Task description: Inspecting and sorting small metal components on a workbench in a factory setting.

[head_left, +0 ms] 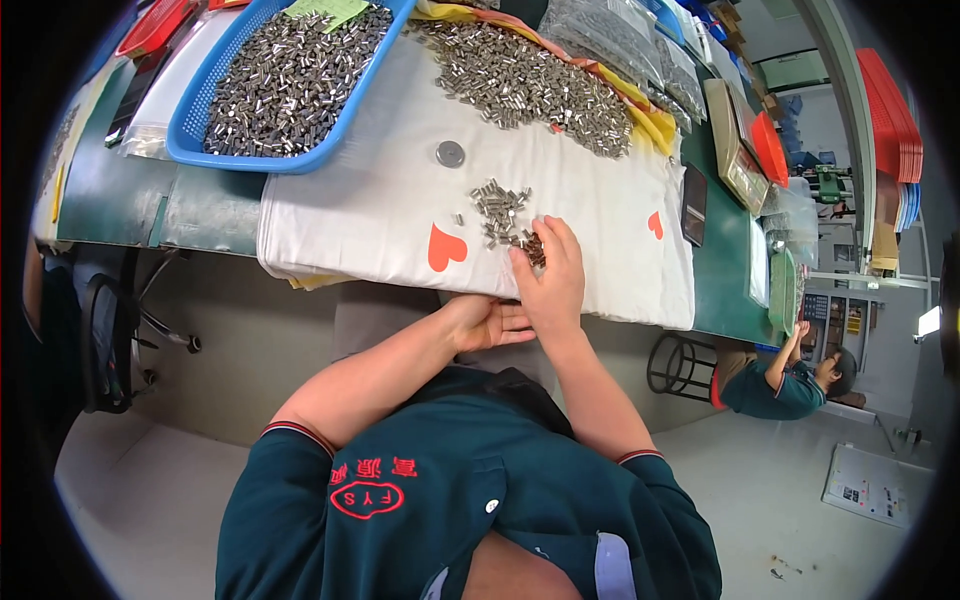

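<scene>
R hand [549, 277] flat on white cloth [370, 215], fingers spread, raking small pile of metal pins [500, 213] toward counter edge. L hand [492, 323] cupped open just below edge, prob. as catcher. Blue basket [200, 120] w/ more pins sits far left.

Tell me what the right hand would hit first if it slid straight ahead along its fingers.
Probably the small cluster of short silvery metal cylinders on the white cloth, just beyond the right hand; its fingertips already touch the nearest pieces.
</scene>
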Available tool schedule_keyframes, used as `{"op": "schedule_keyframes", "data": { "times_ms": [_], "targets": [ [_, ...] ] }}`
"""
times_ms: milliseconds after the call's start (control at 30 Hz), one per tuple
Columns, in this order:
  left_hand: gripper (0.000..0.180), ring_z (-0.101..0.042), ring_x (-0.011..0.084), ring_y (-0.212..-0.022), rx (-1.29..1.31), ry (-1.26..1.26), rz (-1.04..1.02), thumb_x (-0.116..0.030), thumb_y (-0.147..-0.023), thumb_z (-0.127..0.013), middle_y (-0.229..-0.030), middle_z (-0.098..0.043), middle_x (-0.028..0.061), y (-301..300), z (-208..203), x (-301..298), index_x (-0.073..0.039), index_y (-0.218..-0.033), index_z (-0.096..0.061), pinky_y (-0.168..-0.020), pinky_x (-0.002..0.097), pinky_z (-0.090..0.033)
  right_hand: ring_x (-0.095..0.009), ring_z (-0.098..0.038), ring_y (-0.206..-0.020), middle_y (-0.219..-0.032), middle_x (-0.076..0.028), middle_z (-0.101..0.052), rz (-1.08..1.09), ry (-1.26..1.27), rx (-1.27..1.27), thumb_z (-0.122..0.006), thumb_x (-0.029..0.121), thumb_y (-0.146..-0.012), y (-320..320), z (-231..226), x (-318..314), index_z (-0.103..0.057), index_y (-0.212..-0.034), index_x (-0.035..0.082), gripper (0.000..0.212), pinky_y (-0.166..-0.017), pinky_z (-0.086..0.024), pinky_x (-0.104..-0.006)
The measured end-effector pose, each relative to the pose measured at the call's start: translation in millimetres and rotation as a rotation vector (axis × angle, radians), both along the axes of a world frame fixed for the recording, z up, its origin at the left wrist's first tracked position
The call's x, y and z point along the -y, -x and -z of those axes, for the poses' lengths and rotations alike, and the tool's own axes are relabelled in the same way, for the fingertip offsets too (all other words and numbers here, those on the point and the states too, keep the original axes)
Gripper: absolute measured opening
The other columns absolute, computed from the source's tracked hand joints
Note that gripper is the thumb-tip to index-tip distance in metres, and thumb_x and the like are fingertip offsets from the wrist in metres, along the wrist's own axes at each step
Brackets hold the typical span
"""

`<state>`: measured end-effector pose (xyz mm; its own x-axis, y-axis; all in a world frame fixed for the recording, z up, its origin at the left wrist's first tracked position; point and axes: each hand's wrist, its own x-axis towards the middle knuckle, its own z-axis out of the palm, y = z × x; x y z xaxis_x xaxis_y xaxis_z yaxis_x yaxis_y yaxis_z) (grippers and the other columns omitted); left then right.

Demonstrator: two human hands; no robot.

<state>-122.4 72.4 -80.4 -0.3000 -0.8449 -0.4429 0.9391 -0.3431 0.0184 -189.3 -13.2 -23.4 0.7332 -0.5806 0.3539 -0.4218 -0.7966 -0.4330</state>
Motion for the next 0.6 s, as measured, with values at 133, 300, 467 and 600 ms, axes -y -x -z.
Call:
{"op": "schedule_keyframes", "data": {
  "times_ms": [133, 300, 467, 600],
  "targets": [
    [0.041, -0.051, 0.0272, -0.105, 0.004, 0.028, 0.007, -0.033, -0.094, -0.019, -0.113, -0.049, 0.018, 3, 0, 2, -0.006, -0.119, -0.038, -0.089, 0.042, -0.042, -0.03, -0.048, -0.103, -0.109, -0.017, -0.051, 0.02, -0.032, 0.016, -0.06, 0.011, -0.074, 2, 0, -3, -0.056, -0.097, -0.001, 0.026, -0.086, -0.04, -0.0357],
    [0.042, -0.054, 0.0236, -0.1, -0.043, 0.0, -0.03, -0.037, -0.093, -0.022, -0.108, -0.053, 0.013, 9, -1, 6, -0.009, -0.117, -0.042, -0.086, 0.0373, -0.045, -0.029, -0.051, -0.1, -0.105, -0.015, -0.053, 0.011, -0.071, 0.083, -0.061, 0.006, -0.073, 5, 4, -4, -0.058, -0.089, 0.0, 0.017, -0.082, -0.043, -0.0344],
    [0.039, -0.055, 0.0213, -0.098, -0.096, -0.028, -0.056, -0.035, -0.093, -0.023, -0.109, -0.053, 0.0099, 14, -2, 6, -0.009, -0.115, -0.043, -0.083, 0.0354, -0.046, -0.028, -0.053, -0.1, -0.1, -0.013, -0.057, 0.011, -0.047, 0.111, -0.061, 0.004, -0.072, 5, 2, -5, -0.06, -0.086, 0.0, 0.014, -0.081, -0.044, -0.0337],
    [0.036, -0.054, 0.0186, -0.099, -0.091, -0.017, -0.121, -0.032, -0.094, -0.024, -0.111, -0.052, 0.0066, 18, -6, 6, -0.01, -0.115, -0.044, -0.083, 0.0339, -0.046, -0.027, -0.054, -0.099, -0.097, -0.013, -0.059, 0.029, -0.07, 0.109, -0.061, 0.004, -0.072, 8, 1, -7, -0.061, -0.085, 0.0, 0.014, -0.082, -0.044, -0.0337]
  ]
}}
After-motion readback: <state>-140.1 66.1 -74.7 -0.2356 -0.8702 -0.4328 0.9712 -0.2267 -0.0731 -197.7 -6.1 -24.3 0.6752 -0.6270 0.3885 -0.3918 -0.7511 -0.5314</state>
